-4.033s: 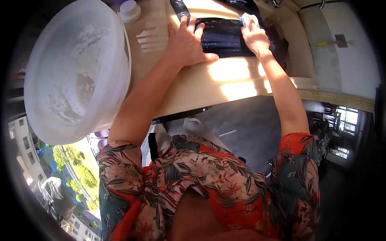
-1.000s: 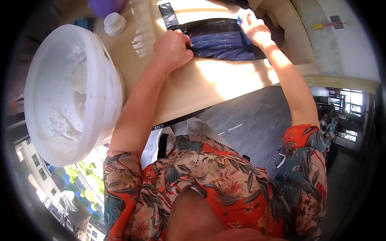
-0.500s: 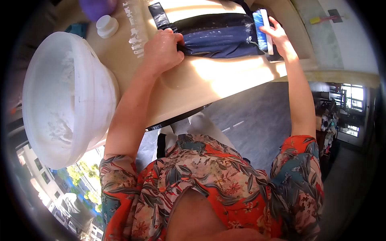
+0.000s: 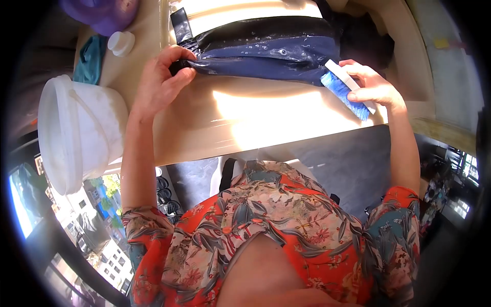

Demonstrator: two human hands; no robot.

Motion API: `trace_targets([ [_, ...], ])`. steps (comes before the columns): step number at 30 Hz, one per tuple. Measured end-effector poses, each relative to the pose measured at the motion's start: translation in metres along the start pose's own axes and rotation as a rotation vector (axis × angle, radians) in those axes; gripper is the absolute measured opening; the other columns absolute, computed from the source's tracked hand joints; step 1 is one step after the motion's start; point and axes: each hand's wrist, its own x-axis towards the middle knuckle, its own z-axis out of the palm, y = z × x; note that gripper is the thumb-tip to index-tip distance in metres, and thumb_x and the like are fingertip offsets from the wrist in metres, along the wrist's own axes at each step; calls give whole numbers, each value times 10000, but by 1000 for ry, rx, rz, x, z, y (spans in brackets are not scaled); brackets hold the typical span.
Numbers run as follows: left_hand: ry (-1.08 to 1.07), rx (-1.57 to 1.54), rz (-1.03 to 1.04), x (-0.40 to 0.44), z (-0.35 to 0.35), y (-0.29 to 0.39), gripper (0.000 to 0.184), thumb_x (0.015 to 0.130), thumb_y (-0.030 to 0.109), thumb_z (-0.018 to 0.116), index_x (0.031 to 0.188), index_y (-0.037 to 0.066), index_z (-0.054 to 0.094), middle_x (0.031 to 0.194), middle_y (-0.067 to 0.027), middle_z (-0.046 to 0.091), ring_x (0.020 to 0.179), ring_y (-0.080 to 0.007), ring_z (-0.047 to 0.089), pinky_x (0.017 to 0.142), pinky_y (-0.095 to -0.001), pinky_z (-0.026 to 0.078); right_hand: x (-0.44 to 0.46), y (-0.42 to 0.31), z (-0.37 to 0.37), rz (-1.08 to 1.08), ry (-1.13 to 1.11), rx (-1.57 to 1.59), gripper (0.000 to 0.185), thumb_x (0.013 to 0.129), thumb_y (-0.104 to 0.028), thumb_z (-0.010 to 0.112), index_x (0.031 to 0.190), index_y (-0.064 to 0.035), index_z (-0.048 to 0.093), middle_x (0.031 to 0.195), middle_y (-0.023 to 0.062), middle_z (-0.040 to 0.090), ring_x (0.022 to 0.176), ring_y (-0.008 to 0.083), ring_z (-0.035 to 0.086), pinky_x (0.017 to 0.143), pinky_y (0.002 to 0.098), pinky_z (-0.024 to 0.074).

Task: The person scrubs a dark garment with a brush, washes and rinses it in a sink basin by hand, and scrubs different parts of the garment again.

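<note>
A wet garment point(image 4: 271, 51), dark blue and black with a sleeve-like shape and foam spots, lies stretched across the beige washing surface point(image 4: 179, 123). My left hand point(image 4: 166, 77) pinches the black cuff at its left end between thumb and fingers. In my right hand point(image 4: 378, 88) is a scrub brush point(image 4: 345, 89) with a white back and blue bristles. The brush is tilted at the garment's lower right edge, its bristles facing down and left. A black strap or tab point(image 4: 181, 25) sticks up beside the cuff.
To the left stands a white plastic bucket point(image 4: 94, 128). Behind it are a teal cloth point(image 4: 91, 59), a white cap-like item point(image 4: 121, 43) and a purple container point(image 4: 105, 13). The surface's front edge runs before me, and a raised rim point(image 4: 422, 61) bounds the right side.
The brush has come off the garment's right end, down toward me, and turned over to a tilt. My left hand has shifted left and now pinches the cuff. The view has shifted too.
</note>
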Motion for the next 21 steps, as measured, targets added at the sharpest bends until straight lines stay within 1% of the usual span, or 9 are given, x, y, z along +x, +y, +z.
trace_targets([
  [2, 28, 8, -85, 3, 1, 10, 181, 769, 145, 579, 902, 22, 571, 760, 11, 551, 669, -63, 495, 596, -200, 391, 6, 9, -13, 51, 10, 32, 632, 568, -227, 776, 1109, 11, 550, 1008, 28, 544, 910, 108, 501, 831, 229, 382],
  [4, 85, -224, -144, 5, 9, 19, 199, 770, 137, 581, 918, 4, 579, 734, 3, 558, 665, -61, 502, 593, -190, 390, 4, -1, -18, 36, -62, 62, 435, 640, -138, 717, 1045, -37, 595, 948, 30, 590, 905, 117, 527, 807, 265, 421],
  [6, 90, -454, -247, 11, 9, 34, 205, 766, 125, 585, 919, -10, 582, 748, -9, 566, 663, -61, 512, 602, -191, 402, 2, -11, -36, -72, -66, 219, 474, 615, -126, 723, 1041, 20, 573, 892, 39, 607, 802, 92, 555, 740, 229, 447],
  [10, 36, -774, -352, 28, 9, 29, 199, 784, 85, 576, 945, -31, 571, 805, -48, 604, 694, -104, 596, 614, -227, 499, 16, -37, -86, -272, 212, 181, 573, 716, -413, 649, 1051, 37, 533, 844, 53, 580, 694, 102, 560, 637, 227, 465],
  [12, -35, -777, -434, 45, 19, -2, 222, 791, 98, 584, 960, -42, 559, 822, -61, 608, 688, -116, 606, 607, -247, 521, 63, -46, -117, -97, 149, 23, 528, 723, -420, 652, 1042, -8, 564, 850, 42, 585, 743, 94, 563, 674, 230, 457],
  [13, 86, -775, -489, 49, 31, -2, 277, 778, 113, 622, 987, -50, 539, 789, -62, 598, 634, -112, 593, 560, -252, 521, 85, -56, -105, -145, 166, -57, 543, 717, -424, 655, 1038, 5, 566, 881, 78, 598, 780, 130, 576, 678, 265, 459],
  [15, 80, -650, -412, 53, 30, -7, 320, 760, 109, 648, 1012, -46, 524, 765, -55, 591, 591, -106, 576, 530, -253, 516, 137, -52, -90, 2, 539, -495, 512, 743, -376, 656, 1039, 28, 551, 834, 121, 599, 755, 174, 584, 674, 303, 453],
  [18, 112, -551, -390, 52, 37, -2, 389, 730, 102, 686, 1040, -46, 503, 728, -40, 576, 536, -96, 541, 468, -244, 483, 147, -76, -55, -386, 792, -893, 533, 762, -351, 635, 1126, 14, 502, 905, 188, 618, 826, 311, 604, 760, 362, 462],
  [21, 171, -524, -393, 55, 40, -9, 357, 732, 94, 662, 1021, -49, 509, 732, -47, 579, 544, -98, 539, 460, -241, 460, 128, -115, 26, -420, 621, -739, 515, 802, -339, 590, 1234, -107, 431, 990, 210, 583, 905, 352, 581, 809, 393, 451],
])
